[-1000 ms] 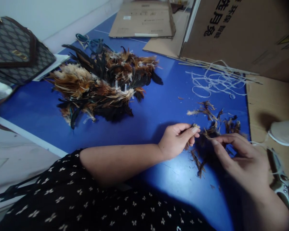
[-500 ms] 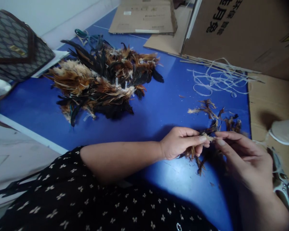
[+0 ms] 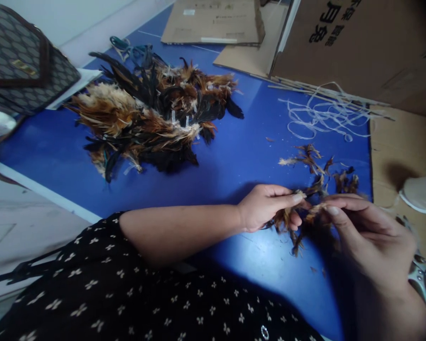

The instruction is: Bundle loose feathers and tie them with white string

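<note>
My left hand [image 3: 270, 207] is closed on a small bunch of brown feathers [image 3: 282, 220], its thumb pressed on their pale ends. Just to the right, my right hand [image 3: 367, 232] pinches a pale brown feather [image 3: 315, 211] between thumb and fingertips. A narrow gap separates the two hands' fingertips. Loose dark brown feathers [image 3: 310, 156] lie scattered on the blue tabletop [image 3: 241, 166] beyond both hands. Farther left sits a large pile of black, orange and cream feathers [image 3: 156, 113], with small clear strips among them.
Tangled white string [image 3: 315, 116] and thin sticks [image 3: 326, 92] lie before a cardboard box [image 3: 362, 57]. Flattened cardboard [image 3: 213, 21] is at the back. Pruning shears [image 3: 424, 284] and a pale cone-shaped object [image 3: 421, 193] are at right. A patterned bag [image 3: 24, 61] stands left.
My right hand has drawn slightly right, away from the left, with a feather in its fingertips. The left hand stays nearly in place with its bunch. The view has shifted slightly.
</note>
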Tool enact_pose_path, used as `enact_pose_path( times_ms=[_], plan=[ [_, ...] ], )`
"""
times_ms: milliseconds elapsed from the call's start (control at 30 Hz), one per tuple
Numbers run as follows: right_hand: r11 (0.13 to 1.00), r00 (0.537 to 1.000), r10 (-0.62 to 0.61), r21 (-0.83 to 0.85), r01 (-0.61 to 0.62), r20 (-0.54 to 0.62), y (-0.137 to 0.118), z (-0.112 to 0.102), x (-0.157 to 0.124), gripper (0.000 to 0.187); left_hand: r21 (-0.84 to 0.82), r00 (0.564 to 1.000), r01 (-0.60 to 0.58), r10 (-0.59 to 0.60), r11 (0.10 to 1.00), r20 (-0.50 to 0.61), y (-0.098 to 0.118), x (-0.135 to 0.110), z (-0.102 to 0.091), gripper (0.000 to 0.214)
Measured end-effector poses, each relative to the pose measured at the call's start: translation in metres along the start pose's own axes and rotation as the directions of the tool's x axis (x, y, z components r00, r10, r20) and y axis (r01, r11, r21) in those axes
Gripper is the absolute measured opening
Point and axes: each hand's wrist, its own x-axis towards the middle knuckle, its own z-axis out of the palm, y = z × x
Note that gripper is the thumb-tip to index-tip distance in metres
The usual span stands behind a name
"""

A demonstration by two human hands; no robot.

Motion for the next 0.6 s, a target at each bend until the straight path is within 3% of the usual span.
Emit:
enact_pose_path(
  times_ms=[200, 333, 600],
  plan=[
    [0.985, 0.961, -0.146, -0.055, 0.163, 0.237, -0.0033, -0.0005, 0.0028, 0.007, 0.122, 1.000, 0.027, -0.026, 0.992, -0.014, -0.0020, -0.0018, 0.0053, 0.025],
    [0.967, 0.957, -0.204, -0.108, 0.229, 0.206, -0.0027, 0.0030, 0.0035, 0.014, 0.211, 1.000, 0.020, -0.021, 0.977, 0.001, -0.0013, -0.0024, 0.0044, 0.035],
    [0.937, 0.948, -0.252, -0.197, 0.290, 0.194, -0.0004, 0.0017, 0.0034, 0.010, 0.226, 0.998, 0.051, -0.045, 0.973, -0.031, 0.0052, -0.0043, 0.0089, 0.036]
  ],
)
